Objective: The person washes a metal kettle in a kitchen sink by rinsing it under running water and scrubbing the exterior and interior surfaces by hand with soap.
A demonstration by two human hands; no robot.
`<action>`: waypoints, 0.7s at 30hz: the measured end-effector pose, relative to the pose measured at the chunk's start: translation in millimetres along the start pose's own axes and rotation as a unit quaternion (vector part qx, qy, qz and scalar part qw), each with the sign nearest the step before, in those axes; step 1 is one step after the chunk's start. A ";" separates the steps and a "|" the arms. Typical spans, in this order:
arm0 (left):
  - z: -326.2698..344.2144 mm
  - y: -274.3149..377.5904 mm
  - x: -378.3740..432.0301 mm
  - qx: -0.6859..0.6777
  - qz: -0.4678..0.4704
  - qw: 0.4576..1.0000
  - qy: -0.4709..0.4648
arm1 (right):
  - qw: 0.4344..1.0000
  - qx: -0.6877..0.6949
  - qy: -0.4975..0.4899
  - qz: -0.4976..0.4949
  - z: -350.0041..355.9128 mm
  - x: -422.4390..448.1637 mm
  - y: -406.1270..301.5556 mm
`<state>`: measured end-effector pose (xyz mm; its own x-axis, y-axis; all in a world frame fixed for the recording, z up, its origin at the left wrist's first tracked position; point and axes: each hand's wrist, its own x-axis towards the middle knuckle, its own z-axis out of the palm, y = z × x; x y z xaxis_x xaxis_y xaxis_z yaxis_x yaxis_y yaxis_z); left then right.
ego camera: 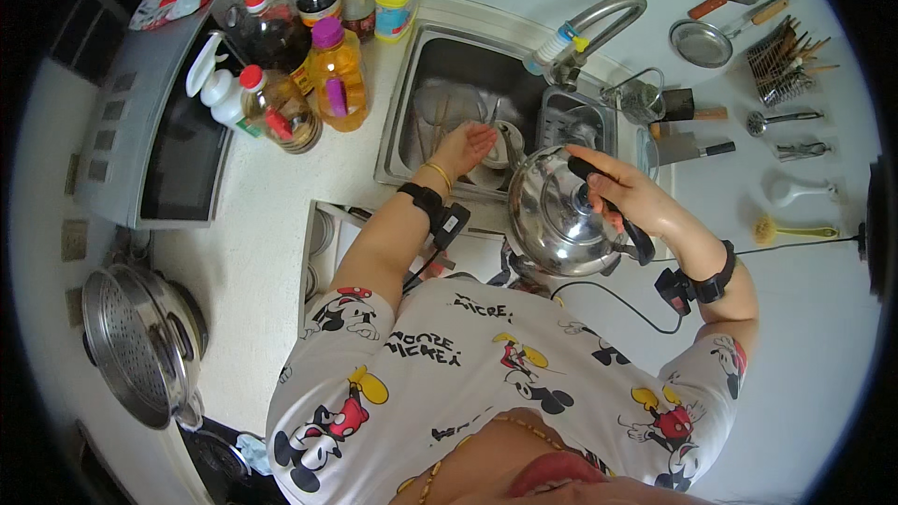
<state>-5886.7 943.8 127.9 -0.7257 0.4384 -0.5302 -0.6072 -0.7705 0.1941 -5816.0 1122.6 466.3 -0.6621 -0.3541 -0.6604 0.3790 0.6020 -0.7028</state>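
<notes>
A shiny metal kettle (544, 224) with a black handle hangs at the sink's near right edge, tilted, its spout toward the basin. My right hand (617, 189) is closed around the handle. My left hand (470, 147) is over the steel sink (400, 84), palm up and fingers apart, close to the kettle's spout. Beneath lie a white bowl (506, 142) and other dishes, partly hidden by my hand and the kettle. Whether water leaves the spout I cannot tell.
A curved faucet (610, 7) rises behind the sink, with a drain basket (561, 102) below. Bottles, including a yellow jug (398, 0), crowd the counter at left near a microwave (175, 147). Steamer pots (133, 344) stand lower left. Utensils and a cleaver (677, 149) hang at right.
</notes>
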 end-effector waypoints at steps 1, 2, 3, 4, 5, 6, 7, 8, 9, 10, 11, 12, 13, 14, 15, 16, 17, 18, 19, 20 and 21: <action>-0.3 -1.8 7.5 -0.007 -0.012 1.000 0.001 | 1.000 -0.017 0.001 0.011 -1.5 2.2 1.4; -1.0 -3.5 14.5 -0.007 -0.020 1.000 -0.003 | 0.999 -0.029 0.008 0.017 -2.0 5.8 6.3; 0.2 -5.2 20.1 -0.005 -0.026 1.000 0.001 | 0.999 -0.030 0.011 0.023 -2.4 8.2 5.1; 1.0 -6.1 24.7 -0.003 -0.033 0.999 0.004 | 0.998 -0.036 0.016 0.042 -2.1 10.5 3.4; -1.0 -6.6 32.2 -0.006 -0.038 0.999 0.003 | 0.997 -0.042 0.021 0.060 -2.4 13.7 1.0; -3.9 -7.4 38.4 -0.003 -0.050 0.999 -0.005 | 0.997 -0.039 0.024 0.067 -1.5 16.9 -0.2; -7.3 -8.9 43.5 -0.001 -0.061 0.998 -0.013 | 0.996 -0.045 0.020 0.076 -0.9 20.3 -1.8; -10.5 -11.4 48.1 -0.003 -0.068 0.998 -0.013 | 0.995 -0.050 0.016 0.085 -0.4 23.7 -3.6; -9.0 -11.9 48.9 -0.002 -0.071 0.997 -0.018 | 0.994 -0.054 0.013 0.093 0.8 26.3 -3.9; -8.2 -12.5 49.4 -0.001 -0.072 0.997 -0.022 | 0.994 -0.050 0.015 0.099 3.1 28.2 -4.3; -11.0 -14.6 52.6 -0.002 -0.079 0.997 -0.022 | 0.993 -0.047 0.012 0.110 6.1 29.6 -4.8; -14.0 -13.5 57.7 0.012 -0.086 0.996 -0.023 | 0.992 -0.050 0.006 0.117 7.3 31.6 -7.8; -16.9 -12.6 62.7 0.026 -0.092 0.995 -0.023 | 0.991 -0.051 0.006 0.119 7.9 34.0 -8.4; -20.6 -11.3 67.1 0.023 -0.092 0.995 -0.024 | 0.991 -0.055 0.005 0.121 8.9 37.2 -6.6; -23.9 -9.2 68.3 0.046 -0.079 0.995 -0.029 | 0.991 -0.055 0.005 0.123 10.4 39.5 -2.8; -26.4 -7.7 69.8 0.068 -0.065 0.995 -0.033 | 0.992 -0.047 0.005 0.115 11.4 41.0 -0.1; -27.9 -6.5 71.9 0.067 -0.067 0.995 -0.033 | 0.992 -0.046 0.005 0.116 12.8 41.0 -0.5; -25.2 -2.5 70.5 0.115 -0.029 0.992 -0.045 | 0.993 -0.041 0.007 0.114 13.9 41.6 0.4; -22.8 1.1 68.4 0.162 0.010 0.985 -0.058 | 0.993 -0.036 0.009 0.111 14.6 42.4 1.4; -20.9 5.0 65.9 0.164 0.008 0.985 -0.056 | 0.993 -0.034 0.009 0.111 14.0 43.0 3.4; -12.2 11.8 58.1 0.230 0.008 0.971 -0.058 | 0.993 -0.027 0.016 0.111 13.3 41.8 6.0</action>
<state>-5932.1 954.6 89.3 -0.7520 0.4976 -0.4324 -0.6561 -0.5012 0.5642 -5832.8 1101.9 430.9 -0.5869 -0.1866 -0.7879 0.4833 0.7000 -0.5258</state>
